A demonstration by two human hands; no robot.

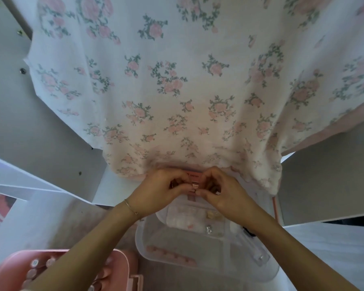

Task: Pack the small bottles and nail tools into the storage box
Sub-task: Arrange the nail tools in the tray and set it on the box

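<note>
From the head camera I look down on two bare hands meeting just below the middle of the view, at about 6 o'clock from the centre. The left hand [163,185] and the right hand [218,189] are pressed close together, fingers curled inward, both pinching a small rose-gold metal nail tool [193,185] between their fingertips. Each grip is nearly closed on that piece; I cannot tell whether it is a clipper or a clasp (it is tiny and half hidden by the fingers). A thin bracelet [131,207] circles the left wrist.

Just behind the hands, at 12 o'clock from them, a pink packet [194,174] shows under the hem of a floral cloth [177,91] that fills the upper view.

At 6 o'clock from the hands sits the clear plastic storage box [147,244], open, with small pale items in its far compartments and a row of pink pieces along its near-left wall. At 7 o'clock, in the lower-left corner, a pink case [122,259] holds small bottles [35,263], caps up.

I judge the step to be readying one nail tool for packing. The next move would call for drawing it toward me and lowering it into a free compartment. Both forearms reach forward from the bottom edge, wrists bent slightly inward.
</note>
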